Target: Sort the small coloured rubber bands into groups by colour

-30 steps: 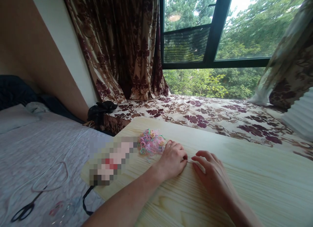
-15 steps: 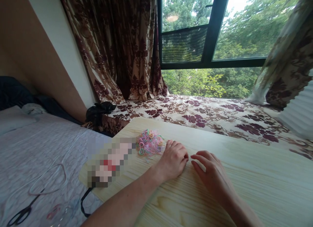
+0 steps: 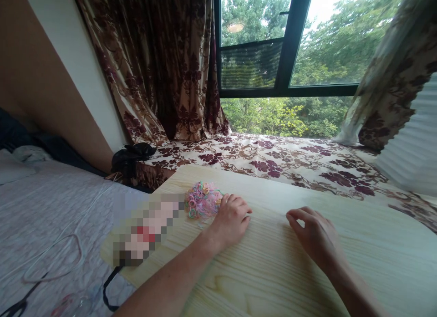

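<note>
A small tangled pile of pastel elastic bands (image 3: 201, 201), pink, green, yellow and purple, lies on the light wood-grain table (image 3: 273, 271). Right beside the pile is my left hand (image 3: 234, 217), palm down, its fingers curled over and the thumb drawn in near them. Whatever those fingers hold, if anything, is hidden. Farther right, above the tabletop, my right hand (image 3: 316, 230) has its thumb and forefinger tips pinched together, leaving a small gap behind them. Anything in that pinch is too small to make out. The two hands are apart.
A blurred-out pinkish object (image 3: 150, 230) with a black strap (image 3: 107, 287) lies at the table's left end. Left of it is a bed (image 3: 61, 207) with a white cable and dark scissors (image 3: 18, 305). A flowered window seat (image 3: 266, 160) lies behind the table.
My hands, nearly meeting before, have moved apart: the right one went rightward and its thumb and forefinger closed into a pinch. The view has shifted slightly to the right.
</note>
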Motion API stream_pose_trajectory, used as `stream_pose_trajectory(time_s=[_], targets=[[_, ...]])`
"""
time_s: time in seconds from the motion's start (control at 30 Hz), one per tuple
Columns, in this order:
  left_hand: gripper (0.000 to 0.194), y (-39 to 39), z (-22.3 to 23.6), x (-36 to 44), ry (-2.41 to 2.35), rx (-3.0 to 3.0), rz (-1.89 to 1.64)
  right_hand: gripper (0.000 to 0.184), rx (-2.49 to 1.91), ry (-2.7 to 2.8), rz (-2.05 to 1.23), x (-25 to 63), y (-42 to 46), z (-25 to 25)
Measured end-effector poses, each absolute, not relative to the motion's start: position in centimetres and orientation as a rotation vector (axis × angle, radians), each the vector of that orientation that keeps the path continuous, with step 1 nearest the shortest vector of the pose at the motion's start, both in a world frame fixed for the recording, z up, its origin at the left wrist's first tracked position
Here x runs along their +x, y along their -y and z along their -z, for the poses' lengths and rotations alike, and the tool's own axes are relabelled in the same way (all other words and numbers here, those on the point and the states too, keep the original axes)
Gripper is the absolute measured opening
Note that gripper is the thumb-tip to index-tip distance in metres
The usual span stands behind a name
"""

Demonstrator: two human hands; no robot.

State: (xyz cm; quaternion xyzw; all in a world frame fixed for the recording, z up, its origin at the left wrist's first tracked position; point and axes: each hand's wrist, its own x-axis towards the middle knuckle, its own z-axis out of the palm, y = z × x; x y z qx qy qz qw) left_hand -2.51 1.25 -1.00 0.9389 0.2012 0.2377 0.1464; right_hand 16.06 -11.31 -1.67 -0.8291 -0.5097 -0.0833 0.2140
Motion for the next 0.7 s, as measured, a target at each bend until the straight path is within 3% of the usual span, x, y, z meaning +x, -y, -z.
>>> stream_pose_trajectory(time_s=[0.3, 0.7], targets=[[0.012, -2.2, 0.7, -3.0, -0.687, 2.685, -0.705, 0.029, -2.708, 1.209, 0.329, 18.4, 12.9, 0.6], [0.023, -3.2, -0.6, -4.5, -0.626, 2.677, -0.545, 0.028, -2.547, 1.277, 0.518, 18.8, 13.0, 1.1]])
